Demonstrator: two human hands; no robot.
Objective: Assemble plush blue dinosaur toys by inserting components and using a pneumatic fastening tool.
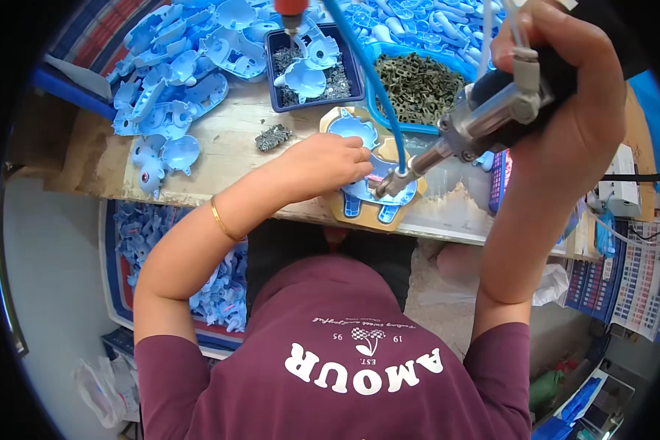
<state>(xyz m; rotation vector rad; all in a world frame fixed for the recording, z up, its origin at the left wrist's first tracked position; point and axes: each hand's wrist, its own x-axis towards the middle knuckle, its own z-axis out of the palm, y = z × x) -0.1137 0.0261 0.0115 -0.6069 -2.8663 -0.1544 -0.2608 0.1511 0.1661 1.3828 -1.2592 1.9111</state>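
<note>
A tan fixture block lies near the front edge of the bench, with a light-blue plastic toy shell nested in it. My left hand is closed at the shell's left side, fingers curled onto it; the fingertips are partly hidden. My right hand, raised at the right, wraps round a power screwdriver with a metal nose and air tubes. The screwdriver slants down to the left, its tip at the shell near my left fingers. Whether the tip touches the shell, I cannot tell.
Behind the fixture stand a dark-blue bin of small metal parts with blue shells on top and a blue basket of dark small pieces. Blue shells pile up at left. A red-ended tool hangs above. A crate of blue parts sits below left.
</note>
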